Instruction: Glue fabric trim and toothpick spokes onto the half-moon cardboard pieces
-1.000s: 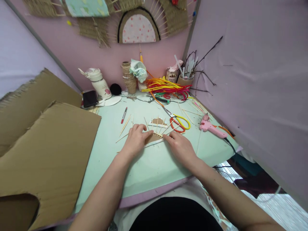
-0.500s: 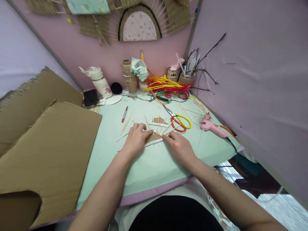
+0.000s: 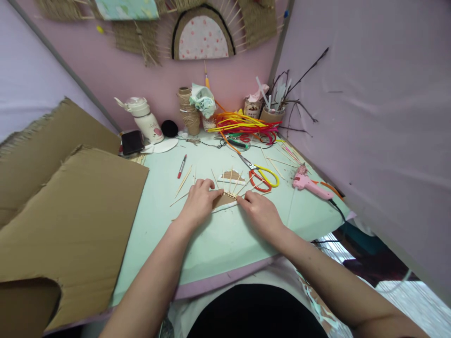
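Observation:
A half-round cardboard piece with a white front edge lies on the pale green table, and several thin wooden sticks fan out from it. My left hand rests over its left part, thumb pressing at the stick ends and the other fingers curled. From the right, my right hand touches the piece's right end with its fingertips, fingers bent together. Just beyond lies a smaller cardboard scrap with white edges, partly behind the sticks.
Scissors and a pink glue gun lie to the right. Large cardboard sheets cover the left side. A red marker, a white bottle, twine and colourful cords stand or lie farther back.
Both hands keep the same hold on the piece. The whole view has shifted very slightly.

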`<act>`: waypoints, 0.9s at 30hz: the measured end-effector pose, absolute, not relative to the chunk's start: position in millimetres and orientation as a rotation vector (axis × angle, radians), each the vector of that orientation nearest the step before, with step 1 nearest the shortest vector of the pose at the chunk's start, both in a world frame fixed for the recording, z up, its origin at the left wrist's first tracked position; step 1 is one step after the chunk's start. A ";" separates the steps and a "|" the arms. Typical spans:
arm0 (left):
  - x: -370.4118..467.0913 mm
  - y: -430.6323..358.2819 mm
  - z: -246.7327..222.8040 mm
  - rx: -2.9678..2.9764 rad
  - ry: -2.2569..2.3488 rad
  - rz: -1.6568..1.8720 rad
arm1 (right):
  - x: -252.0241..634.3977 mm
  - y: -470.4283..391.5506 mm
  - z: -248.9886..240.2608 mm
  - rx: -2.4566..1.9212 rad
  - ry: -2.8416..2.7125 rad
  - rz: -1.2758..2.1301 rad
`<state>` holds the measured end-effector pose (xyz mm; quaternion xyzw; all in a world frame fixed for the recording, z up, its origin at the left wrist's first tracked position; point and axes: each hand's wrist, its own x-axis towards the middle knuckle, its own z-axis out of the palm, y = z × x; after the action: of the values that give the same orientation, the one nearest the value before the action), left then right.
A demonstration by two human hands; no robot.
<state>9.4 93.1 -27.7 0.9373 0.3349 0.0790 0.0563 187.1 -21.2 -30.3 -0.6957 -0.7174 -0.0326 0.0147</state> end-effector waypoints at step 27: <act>11.4 93.6 -24.3 2.867 1.007 0.283 | 184.5 -15.3 -28.5 -2.126 -2.321 -0.188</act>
<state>11.4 93.6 -24.3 0.9384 0.3297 0.0928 0.0446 184.5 -15.3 -28.5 -0.6742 -0.7361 -0.0597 -0.0056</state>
